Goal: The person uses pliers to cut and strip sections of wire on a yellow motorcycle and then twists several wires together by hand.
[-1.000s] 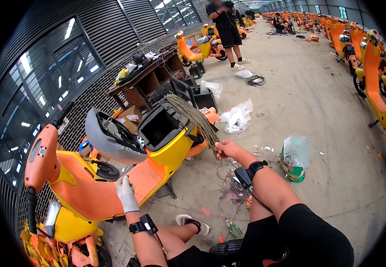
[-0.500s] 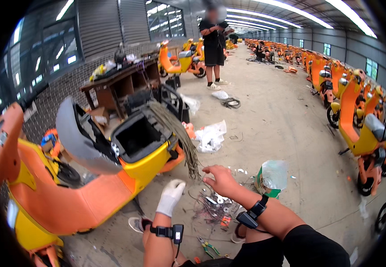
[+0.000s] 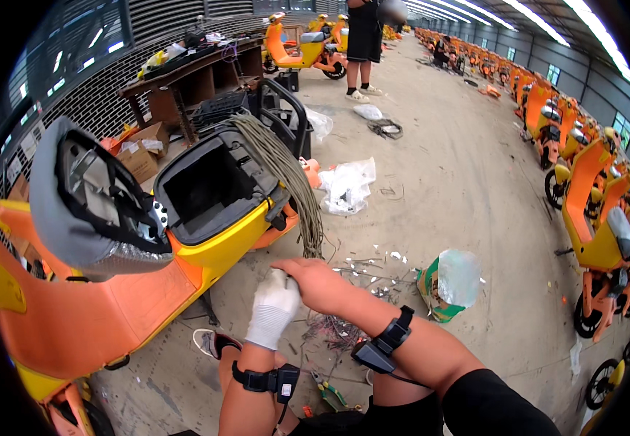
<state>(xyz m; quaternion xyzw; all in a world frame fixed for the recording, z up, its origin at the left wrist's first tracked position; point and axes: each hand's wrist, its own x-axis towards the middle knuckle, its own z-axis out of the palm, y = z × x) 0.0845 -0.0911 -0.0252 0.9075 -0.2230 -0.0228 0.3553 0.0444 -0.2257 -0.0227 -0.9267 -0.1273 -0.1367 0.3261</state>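
My left hand, in a white knit glove, is closed, its fingertips partly covered by my bare right hand. The right fingers bend over the glove's fingers, and anything pinched between them is hidden. Just beyond the hands hangs a bundle of olive-green cords, draped over the rear of a yellow and orange scooter. Its grey seat is tipped up, baring a black storage box. Both wrists carry black strapped devices.
Pliers and wire scraps lie on the floor near my feet. A green container with silvery lining stands right; a white plastic bag lies ahead. A cluttered desk, a standing person and rows of scooters are farther off.
My right hand has moved left and down onto the gloved left hand; before, they were apart. The view has tilted down and closer to the scooter.
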